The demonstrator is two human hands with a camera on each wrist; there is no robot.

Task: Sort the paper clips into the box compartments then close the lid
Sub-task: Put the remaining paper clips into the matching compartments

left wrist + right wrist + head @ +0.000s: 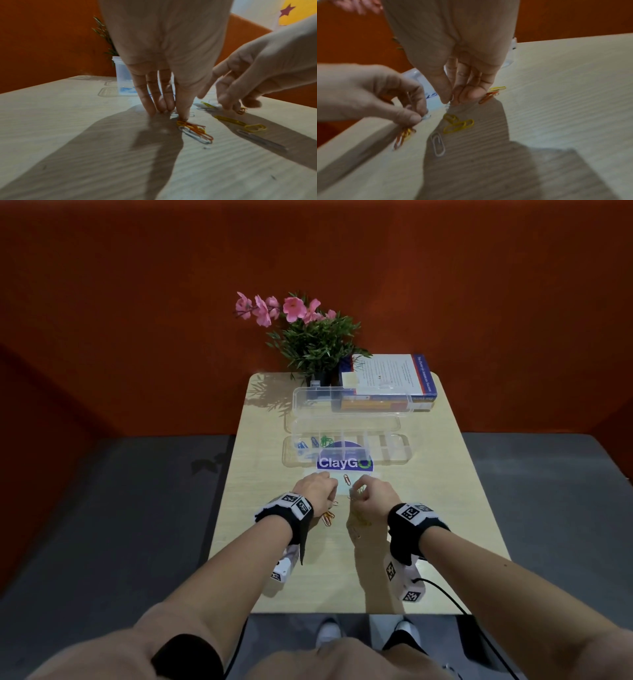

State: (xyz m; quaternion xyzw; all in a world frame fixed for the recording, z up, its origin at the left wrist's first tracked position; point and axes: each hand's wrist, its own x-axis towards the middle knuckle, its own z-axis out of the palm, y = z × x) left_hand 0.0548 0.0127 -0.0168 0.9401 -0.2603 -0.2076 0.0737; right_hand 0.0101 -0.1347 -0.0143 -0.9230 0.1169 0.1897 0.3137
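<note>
The left hand (164, 56) points its fingers (150, 94) straight down at the table (68, 121), tips touching the wood; its thumb presses on the end of a small tangle of orange clips (197, 129) lying over a white clip (193, 136). The right hand (453, 44) curls thumb and forefinger together, pinching what looks like a pale clip just above the table; the blur leaves this uncertain. Under that hand lie 2 or 3 yellow clips (458, 124) and a second white clip (438, 144), with a further orange clip (487, 98) and yellow one beside its fingers. The 2 hands sit close together, apart from each other, at the table's middle. Just beyond them stands the clear box (346, 450), lid (352, 400) raised, with blue clips (306, 444) and green clips (326, 441) in its left compartments. A round sticker shows through the box. Behind are a plant (308, 337) and a book (390, 378).
</note>
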